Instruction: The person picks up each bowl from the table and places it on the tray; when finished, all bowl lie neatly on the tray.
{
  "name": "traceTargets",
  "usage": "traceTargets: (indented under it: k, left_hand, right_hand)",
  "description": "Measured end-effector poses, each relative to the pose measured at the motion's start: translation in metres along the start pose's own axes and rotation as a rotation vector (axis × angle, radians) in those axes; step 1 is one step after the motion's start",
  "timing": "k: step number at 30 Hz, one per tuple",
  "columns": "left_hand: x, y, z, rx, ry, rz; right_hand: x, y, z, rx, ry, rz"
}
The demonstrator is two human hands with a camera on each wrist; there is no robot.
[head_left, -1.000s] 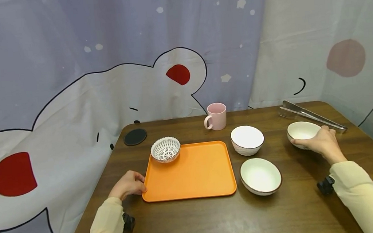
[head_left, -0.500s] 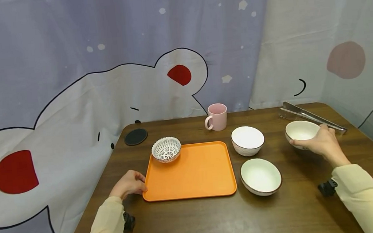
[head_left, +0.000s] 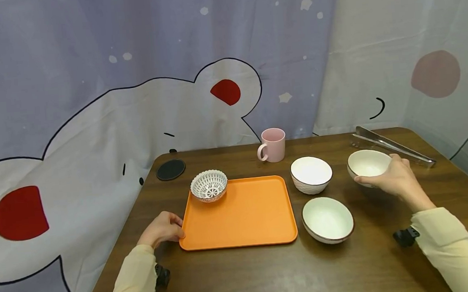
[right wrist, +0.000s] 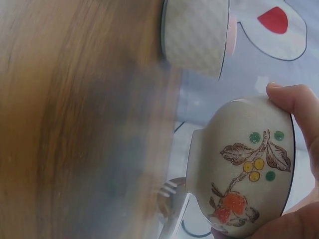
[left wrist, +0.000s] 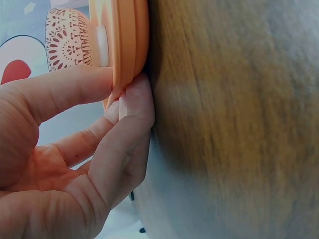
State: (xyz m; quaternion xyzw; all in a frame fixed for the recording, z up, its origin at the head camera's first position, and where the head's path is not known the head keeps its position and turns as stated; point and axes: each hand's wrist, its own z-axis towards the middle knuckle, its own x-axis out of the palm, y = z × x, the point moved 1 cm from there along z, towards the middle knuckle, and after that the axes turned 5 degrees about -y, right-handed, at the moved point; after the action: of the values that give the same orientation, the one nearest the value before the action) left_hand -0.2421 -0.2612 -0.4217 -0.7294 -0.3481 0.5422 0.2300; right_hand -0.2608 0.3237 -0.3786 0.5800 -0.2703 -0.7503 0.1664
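Observation:
At the left edge of an orange tray (head_left: 244, 218), my left hand (head_left: 163, 229) pinches the rim between thumb and fingers. A small patterned bowl (head_left: 209, 187) stands on the tray's back left corner. My right hand (head_left: 397, 180) grips a cream bowl (head_left: 368, 163) by its side, and the right wrist view shows fruit and leaves painted on its outside (right wrist: 249, 169). That bowl is raised off the table, its foot clear of the wood. Nearest to it stand a white textured bowl (head_left: 311, 176) and a pale bowl with a dark rim (head_left: 328, 220), both right of the tray.
A pink mug (head_left: 273, 145) stands near the back edge of the wooden table (head_left: 244, 278). Metal tongs (head_left: 395, 145) lie at the back right, behind the held bowl. A dark round coaster (head_left: 171, 169) lies at the back left. A printed curtain (head_left: 153, 115) hangs behind the table.
My right hand has lifted the cream bowl and brought it a little to the left, away from the tongs. The left hand keeps its hold on the tray, which has stayed in place.

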Motion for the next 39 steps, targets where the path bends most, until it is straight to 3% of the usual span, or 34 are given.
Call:
traceTargets:
  k: [39]
  left_hand:
    - [0.000,0.000,-0.001,0.009,0.000,-0.020]
  right_hand:
    - [0.014,0.062,-0.018,-0.073,0.100,0.057]
